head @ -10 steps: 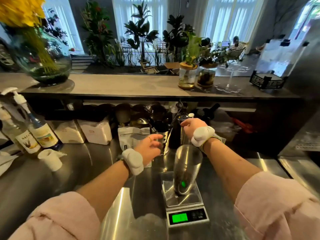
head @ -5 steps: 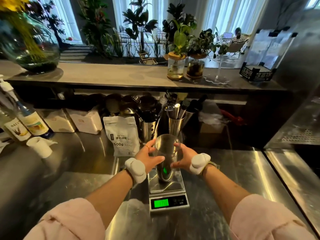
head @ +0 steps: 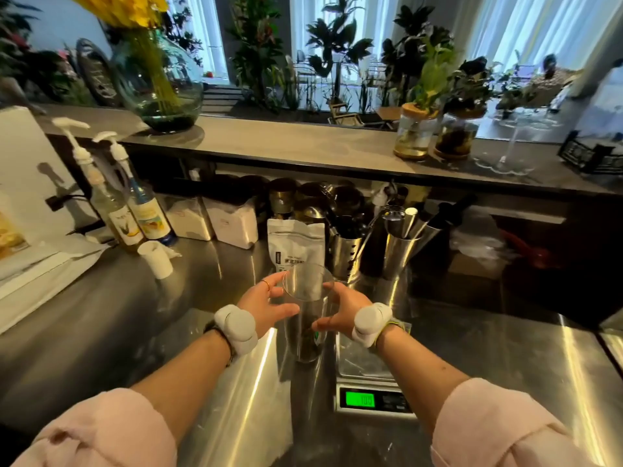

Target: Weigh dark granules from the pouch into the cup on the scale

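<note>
A tall clear plastic cup (head: 305,318) with a dark layer of granules at its bottom stands on the steel counter, just left of the scale (head: 365,365). My left hand (head: 266,303) wraps its left side and my right hand (head: 340,306) its right side. The scale's platform is bare and its green display (head: 360,399) is lit. Upright behind the cup stands the white pouch (head: 296,244) with a dark label.
Steel utensil holders (head: 347,251) and steel cups (head: 397,254) stand right of the pouch. Two pump syrup bottles (head: 135,214), a small white cup (head: 155,259) and white tubs (head: 229,222) line the back left. A raised ledge with plant jars (head: 414,133) runs behind.
Both hands closed on the cup while it stood on the scale, then carried it left off the platform. It now rests on the counter beside the scale.
</note>
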`<state>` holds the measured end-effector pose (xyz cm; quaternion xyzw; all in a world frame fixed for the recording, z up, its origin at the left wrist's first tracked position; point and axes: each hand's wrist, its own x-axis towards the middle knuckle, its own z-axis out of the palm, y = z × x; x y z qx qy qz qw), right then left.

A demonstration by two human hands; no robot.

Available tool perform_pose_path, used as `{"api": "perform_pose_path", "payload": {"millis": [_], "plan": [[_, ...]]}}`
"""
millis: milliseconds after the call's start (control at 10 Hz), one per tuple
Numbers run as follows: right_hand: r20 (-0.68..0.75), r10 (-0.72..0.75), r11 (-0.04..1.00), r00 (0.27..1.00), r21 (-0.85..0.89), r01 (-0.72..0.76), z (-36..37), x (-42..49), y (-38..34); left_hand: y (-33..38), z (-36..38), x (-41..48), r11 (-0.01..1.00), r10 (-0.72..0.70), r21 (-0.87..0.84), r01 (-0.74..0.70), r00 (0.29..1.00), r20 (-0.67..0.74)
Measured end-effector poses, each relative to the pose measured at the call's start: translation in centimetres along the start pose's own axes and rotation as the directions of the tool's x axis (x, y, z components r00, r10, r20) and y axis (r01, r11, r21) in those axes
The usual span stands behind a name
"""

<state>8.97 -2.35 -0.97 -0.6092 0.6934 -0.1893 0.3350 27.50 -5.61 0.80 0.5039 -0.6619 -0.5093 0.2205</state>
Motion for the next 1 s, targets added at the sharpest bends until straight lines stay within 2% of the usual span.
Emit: {"api": "perform_pose_path", "payload": {"millis": [400,800,1000], "plan": [[0.096,0.027,0.999,0.995,-0.035,-0.024,4.6,1.4,-1.0,-4.0,-1.8,-1.9,0.998,-0.070,0.006,0.070,0.995,-0.067],[0.125,0.044,0.999,0.991,-0.024,-0.042,5.3,1.4,-0.4,-4.6,-1.8,-2.3,0.996,-0.087,-0.007,0.087,0.996,-0.027],[0.212,0.084,0.993,0.974,-0.104,-0.063,3.8,1.3,-0.8,-4.1,-3.0,-2.4,0.992,-0.116,0.054,0.117,0.993,-0.022]]}}
